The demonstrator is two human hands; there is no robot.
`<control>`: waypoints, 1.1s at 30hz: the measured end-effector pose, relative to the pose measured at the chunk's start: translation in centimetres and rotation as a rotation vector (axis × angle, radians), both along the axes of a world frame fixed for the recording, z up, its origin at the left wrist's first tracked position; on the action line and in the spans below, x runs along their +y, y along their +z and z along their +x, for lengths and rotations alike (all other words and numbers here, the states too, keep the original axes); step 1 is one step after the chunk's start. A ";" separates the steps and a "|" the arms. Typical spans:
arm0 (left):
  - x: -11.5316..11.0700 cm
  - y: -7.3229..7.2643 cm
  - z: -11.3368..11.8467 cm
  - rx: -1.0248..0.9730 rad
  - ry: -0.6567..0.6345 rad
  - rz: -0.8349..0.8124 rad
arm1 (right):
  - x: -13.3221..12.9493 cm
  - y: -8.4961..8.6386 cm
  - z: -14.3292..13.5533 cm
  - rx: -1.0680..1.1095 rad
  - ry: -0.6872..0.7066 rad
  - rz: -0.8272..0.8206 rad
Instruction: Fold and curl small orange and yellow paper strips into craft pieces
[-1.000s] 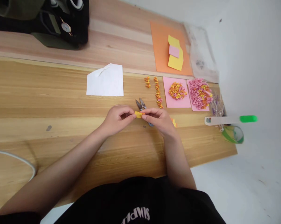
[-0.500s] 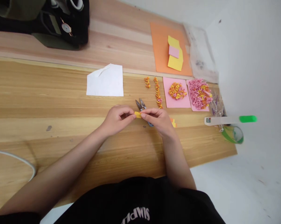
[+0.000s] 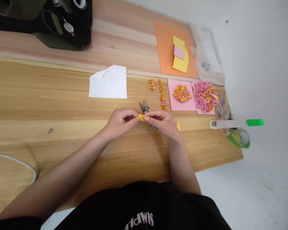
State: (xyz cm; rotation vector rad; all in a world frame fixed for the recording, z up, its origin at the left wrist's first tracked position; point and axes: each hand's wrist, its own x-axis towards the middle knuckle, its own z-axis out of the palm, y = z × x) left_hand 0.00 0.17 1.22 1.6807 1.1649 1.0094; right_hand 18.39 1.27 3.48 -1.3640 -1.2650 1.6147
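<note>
A small yellow strip of paper [image 3: 141, 118] is stretched between my two hands above the wooden table. My left hand [image 3: 122, 122] pinches its left end between thumb and fingertips. At the other end, my right hand [image 3: 161, 123] grips it the same way. Beneath the hands lie snips [image 3: 146, 107] with dark blades apart; the right hand partly hides their blue handle. Small orange and yellow paper pieces [image 3: 178, 125] show beside the right wrist. Beyond the hands, several twisted orange and yellow paper pieces [image 3: 162, 95] form a row, with a shorter row [image 3: 151, 84] to its left.
Pink sheets [image 3: 171, 103] at the right bear heaps of twisted pieces [image 3: 182, 93]. A white paper [image 3: 107, 83] lies left of the rows, an orange sheet [image 3: 161, 48] farther back. A black bag [image 3: 79, 32] stands back left; a green-and-white tool [image 3: 230, 123] is near the right edge.
The view has shifted very slightly. Both hands keep the yellow strip pinched in nearly the same place.
</note>
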 end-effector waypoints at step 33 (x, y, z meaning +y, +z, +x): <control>0.0 -0.1 -0.1 -0.012 0.004 0.019 | -0.1 -0.1 -0.3 0.019 -0.053 -0.018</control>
